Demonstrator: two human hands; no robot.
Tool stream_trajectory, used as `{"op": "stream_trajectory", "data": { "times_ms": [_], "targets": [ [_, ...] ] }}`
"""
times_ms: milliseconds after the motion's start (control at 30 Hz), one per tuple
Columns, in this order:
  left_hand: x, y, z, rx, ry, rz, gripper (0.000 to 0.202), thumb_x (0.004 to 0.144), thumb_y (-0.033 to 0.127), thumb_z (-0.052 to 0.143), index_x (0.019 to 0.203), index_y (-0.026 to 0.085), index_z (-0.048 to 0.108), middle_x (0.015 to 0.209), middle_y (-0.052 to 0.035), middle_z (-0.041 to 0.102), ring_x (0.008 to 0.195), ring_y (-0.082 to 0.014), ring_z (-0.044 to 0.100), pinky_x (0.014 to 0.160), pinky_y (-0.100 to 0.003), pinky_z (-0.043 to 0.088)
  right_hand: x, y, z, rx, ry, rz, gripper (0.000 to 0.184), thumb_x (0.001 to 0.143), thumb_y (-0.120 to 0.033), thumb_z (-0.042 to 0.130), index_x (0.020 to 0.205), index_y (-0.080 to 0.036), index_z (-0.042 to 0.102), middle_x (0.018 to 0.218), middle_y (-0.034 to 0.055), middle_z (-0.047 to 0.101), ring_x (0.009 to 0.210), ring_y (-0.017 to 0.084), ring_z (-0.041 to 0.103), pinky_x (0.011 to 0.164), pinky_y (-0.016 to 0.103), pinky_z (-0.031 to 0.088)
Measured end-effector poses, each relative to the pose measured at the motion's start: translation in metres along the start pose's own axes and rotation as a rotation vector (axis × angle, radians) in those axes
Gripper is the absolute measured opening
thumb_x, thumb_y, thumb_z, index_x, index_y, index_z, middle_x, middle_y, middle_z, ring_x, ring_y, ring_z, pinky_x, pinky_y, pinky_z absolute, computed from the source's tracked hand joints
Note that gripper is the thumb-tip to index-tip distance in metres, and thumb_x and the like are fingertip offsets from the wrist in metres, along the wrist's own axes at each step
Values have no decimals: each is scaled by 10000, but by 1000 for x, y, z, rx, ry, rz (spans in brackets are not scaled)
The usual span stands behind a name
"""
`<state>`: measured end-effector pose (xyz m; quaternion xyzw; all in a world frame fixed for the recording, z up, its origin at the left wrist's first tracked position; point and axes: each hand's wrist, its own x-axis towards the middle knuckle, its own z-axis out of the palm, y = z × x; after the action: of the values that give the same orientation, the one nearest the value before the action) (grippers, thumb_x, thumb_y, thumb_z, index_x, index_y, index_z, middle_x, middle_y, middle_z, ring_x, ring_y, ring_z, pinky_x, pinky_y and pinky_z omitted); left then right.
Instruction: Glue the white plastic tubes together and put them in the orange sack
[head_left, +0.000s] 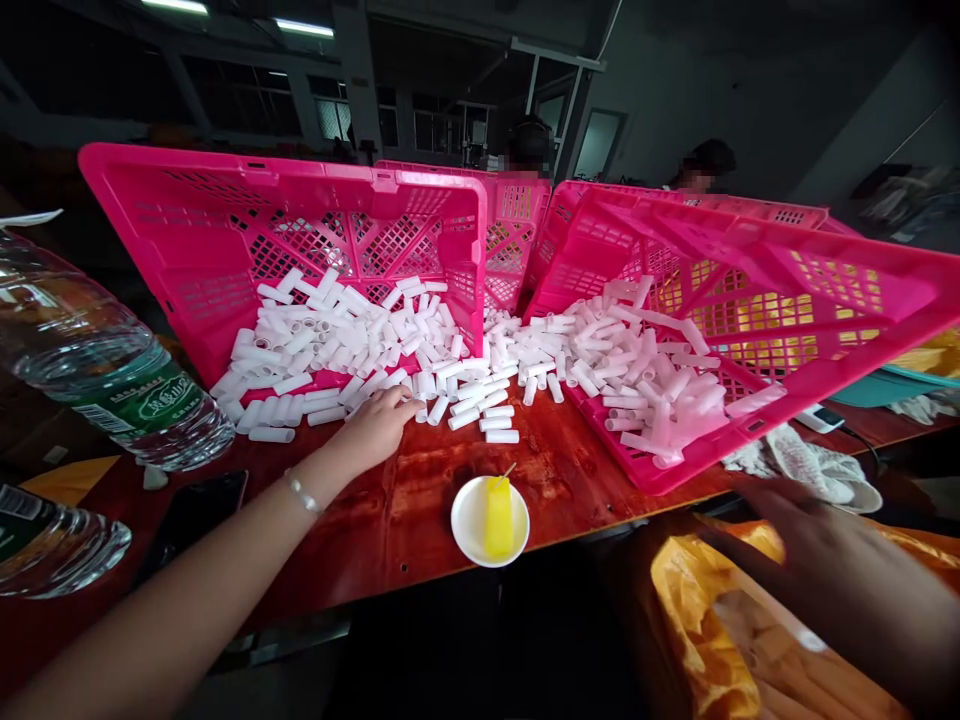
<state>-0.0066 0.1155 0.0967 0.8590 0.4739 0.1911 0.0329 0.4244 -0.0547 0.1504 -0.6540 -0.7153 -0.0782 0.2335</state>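
Observation:
My left hand, with a bracelet on its wrist, reaches into the front of a heap of short white plastic tubes. Its fingers are bent together on a tube at the heap's edge, mostly covering it. At the right, my right hand is blurred by motion above an orange woven bag. Its fingers look spread apart. A smeared white tube shows just under that hand, apparently loose, and more tubes lie inside the bag.
Two pink crates lie tipped, spilling tubes onto the red-brown table. A white dish holds a yellow block with a thin stick. Left are water bottles and a phone; right, white gloves. People are behind the crates.

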Motion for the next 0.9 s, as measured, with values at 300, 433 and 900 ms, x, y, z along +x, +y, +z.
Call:
{"op": "stream_trajectory", "data": {
  "times_ms": [300,433,900],
  "targets": [
    [9,-7,10,-5,-36,107,192,800,171,539,922,237,672,1188,-87,596,1166,-297,503,1032,-510,390,165,-82,154,131,-142,-159,189,923,-97,460,933,-85,648,1078,113,675,982,131,648,805,185,468],
    [-26,7,1,-88,-18,5,205,883,277,480,1042,206,589,1053,-90,661,985,-250,631,877,-415,518,153,-67,155,203,-175,-189,164,911,-125,515,1021,-93,632,1222,175,628,1057,197,634,902,273,479],
    [-98,108,34,-506,42,-130,546,792,457,695,1213,217,444,1357,-178,517,1233,-310,540,963,-453,518,17,-98,118,460,-262,-421,377,976,-214,420,1342,-163,494,1174,174,637,1043,268,648,882,439,569]
  ]
}}
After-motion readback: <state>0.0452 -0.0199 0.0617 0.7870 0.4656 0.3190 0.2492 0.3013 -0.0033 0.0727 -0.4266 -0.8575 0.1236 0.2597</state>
